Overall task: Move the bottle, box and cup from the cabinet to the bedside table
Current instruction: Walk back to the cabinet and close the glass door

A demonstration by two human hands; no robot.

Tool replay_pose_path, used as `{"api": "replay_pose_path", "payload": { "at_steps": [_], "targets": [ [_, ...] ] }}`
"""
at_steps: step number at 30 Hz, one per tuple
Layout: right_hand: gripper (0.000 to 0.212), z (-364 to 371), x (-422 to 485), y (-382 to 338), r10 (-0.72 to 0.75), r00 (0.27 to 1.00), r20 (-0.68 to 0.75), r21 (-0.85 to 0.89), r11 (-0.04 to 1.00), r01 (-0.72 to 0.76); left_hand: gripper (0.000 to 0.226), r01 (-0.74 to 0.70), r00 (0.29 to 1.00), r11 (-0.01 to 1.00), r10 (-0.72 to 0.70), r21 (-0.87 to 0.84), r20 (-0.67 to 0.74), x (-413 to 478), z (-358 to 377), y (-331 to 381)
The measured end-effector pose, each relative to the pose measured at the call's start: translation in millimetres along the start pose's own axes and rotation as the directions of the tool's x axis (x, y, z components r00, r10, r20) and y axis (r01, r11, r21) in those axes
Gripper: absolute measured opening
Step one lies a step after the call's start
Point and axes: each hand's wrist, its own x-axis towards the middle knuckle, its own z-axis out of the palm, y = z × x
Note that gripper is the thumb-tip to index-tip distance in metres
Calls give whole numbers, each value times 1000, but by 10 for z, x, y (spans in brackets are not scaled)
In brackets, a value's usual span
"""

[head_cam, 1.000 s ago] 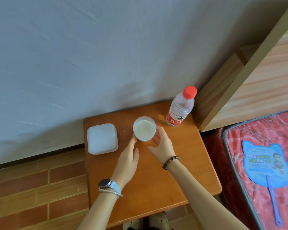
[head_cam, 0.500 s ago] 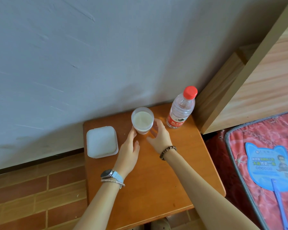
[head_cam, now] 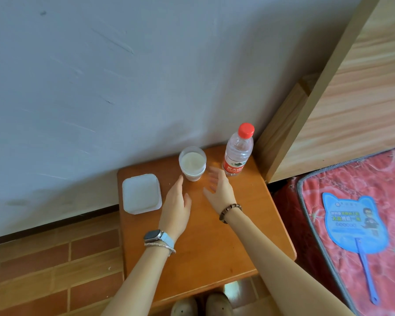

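A clear plastic cup (head_cam: pixel 192 164) with a whitish inside stands near the back edge of the orange wooden bedside table (head_cam: pixel 214 242). To its right stands a clear water bottle (head_cam: pixel 237 153) with a red cap and red label. A white square box (head_cam: pixel 141 193) with a lid lies at the table's back left. My left hand (head_cam: pixel 176 207) lies just in front of the cup, fingers extended, its fingertip close to the cup's base. My right hand (head_cam: pixel 219 188) hovers between cup and bottle, fingers spread and blurred, holding nothing.
A grey wall rises right behind the table. A light wooden bed frame (head_cam: pixel 351 99) stands to the right, with a red mattress (head_cam: pixel 363 201) and a blue fan (head_cam: pixel 354 224) on it. Brown brick floor (head_cam: pixel 43 270) lies to the left. My shoes (head_cam: pixel 201 305) show below the table's front edge.
Both hands pushed the cup toward the back of the table, then came off it. The right hand has opened and drawn slightly away.
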Motion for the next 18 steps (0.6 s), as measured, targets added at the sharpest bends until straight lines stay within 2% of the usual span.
{"api": "replay_pose_path", "payload": {
  "at_steps": [4,8,12,18],
  "targets": [
    [41,-240,-340,-266,-8,1000,-15,-135,991,6,39,-53,995,978,68,203,-67,-295,-260,227],
    [20,-575,-793,-734,-104,994,-26,-374,924,87,23,-151,978,916,193,371,-78,-611,-685,574],
    [17,-943,-1208,-1201,-204,979,-24,-519,839,162,17,-200,965,854,257,481,-56,-926,-1228,984],
    [21,-1461,-1703,-1704,-181,979,91,-610,767,198,20,-168,974,804,223,571,-27,-1357,-1876,1421]
  ]
}}
